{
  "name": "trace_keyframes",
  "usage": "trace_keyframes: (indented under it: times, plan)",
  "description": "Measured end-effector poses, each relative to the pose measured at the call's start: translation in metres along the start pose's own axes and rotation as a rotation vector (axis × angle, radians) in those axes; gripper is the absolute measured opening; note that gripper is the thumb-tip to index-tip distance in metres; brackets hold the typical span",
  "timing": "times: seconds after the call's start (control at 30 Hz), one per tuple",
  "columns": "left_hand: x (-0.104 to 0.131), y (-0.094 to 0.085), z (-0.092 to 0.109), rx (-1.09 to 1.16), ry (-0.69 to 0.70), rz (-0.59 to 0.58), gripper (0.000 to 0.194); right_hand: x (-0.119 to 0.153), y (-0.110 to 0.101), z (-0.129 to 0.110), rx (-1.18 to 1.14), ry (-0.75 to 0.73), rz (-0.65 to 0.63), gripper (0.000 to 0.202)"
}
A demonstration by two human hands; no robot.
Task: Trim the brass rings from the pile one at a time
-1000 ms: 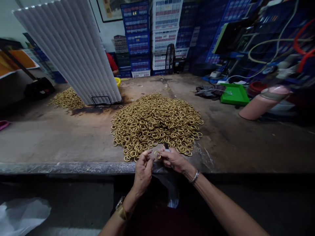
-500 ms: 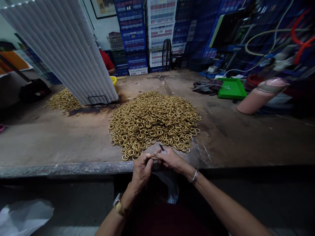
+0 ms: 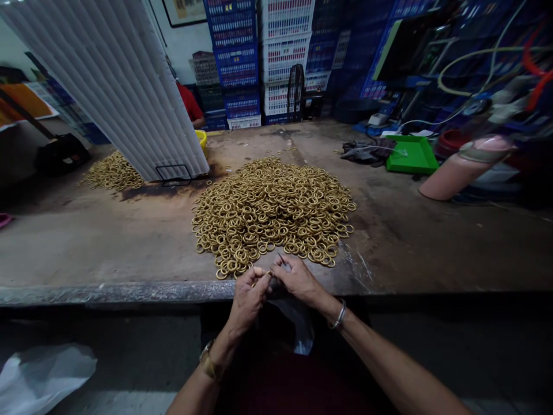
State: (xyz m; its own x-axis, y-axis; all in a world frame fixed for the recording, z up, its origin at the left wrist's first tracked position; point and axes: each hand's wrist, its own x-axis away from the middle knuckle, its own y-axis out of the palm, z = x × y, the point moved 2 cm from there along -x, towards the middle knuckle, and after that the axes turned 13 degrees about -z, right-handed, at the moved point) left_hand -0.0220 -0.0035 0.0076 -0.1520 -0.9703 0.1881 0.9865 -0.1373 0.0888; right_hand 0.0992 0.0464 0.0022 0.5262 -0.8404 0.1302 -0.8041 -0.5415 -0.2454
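The large pile of gold-coloured rings [image 3: 272, 210] sits on the worktable [image 3: 108, 242]. Both hands are together just in front of it, at the table's near edge. The left hand [image 3: 248, 297] has its thumb and fingers pinched on a single gold-coloured ring [image 3: 268, 273], mostly hidden by the fingertips, so this ring lies between the two hands, a little nearer the table edge than the pile. The right hand [image 3: 298, 280], closed around a slim dark-tipped tool [image 3: 282, 260] whose exact kind cannot be made out, meets the left at the ring; the tip points toward the pile. A metal bracelet [image 3: 340, 315] circles the right wrist, and a gold-banded wristwatch [image 3: 209, 363] the left.

Left of the pile and farther back, a ribbed white panel [image 3: 129, 86] stands tilted in a black wire stand [image 3: 173, 174], with a smaller heap of rings [image 3: 113, 172] partly behind it. Behind the pile are stacked blue crates [image 3: 236, 63] and white crates [image 3: 285, 60]. A person's red sleeve [image 3: 189, 102] shows beyond the panel. To the pile's right and back lie a green tray [image 3: 412, 155] and a leaning pink cylinder [image 3: 444, 180].
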Motion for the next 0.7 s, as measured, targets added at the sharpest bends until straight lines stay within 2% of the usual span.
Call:
trace_keyframes:
  times: [0.07,0.2,0.3,0.37,0.5,0.6,0.7]
  plan:
    - [0.001,0.000,-0.006,0.077,-0.041,-0.061,0.026,0.001,-0.001,0.000,-0.027,0.026,-0.006,0.012]
    - [0.002,0.003,-0.014,0.290,-0.037,-0.163,0.029,0.003,-0.002,-0.003,-0.064,0.054,-0.041,0.012]
    - [0.003,0.005,-0.014,0.356,-0.047,-0.188,0.028,0.003,-0.003,-0.002,-0.094,0.061,-0.070,0.011]
    - [0.004,0.006,-0.013,0.351,-0.045,-0.177,0.028,0.002,-0.004,0.002,-0.070,0.063,-0.044,0.011]
    - [0.003,0.005,-0.011,0.295,-0.028,-0.123,0.028,0.006,-0.007,0.007,0.227,-0.043,0.043,0.013]
    - [0.002,0.005,-0.009,0.216,-0.029,-0.094,0.028,0.012,-0.004,0.010,0.447,-0.151,-0.042,0.012]
    - [0.002,0.006,-0.006,0.146,-0.029,-0.084,0.029,0.014,0.000,0.012,0.556,-0.181,-0.084,0.010]
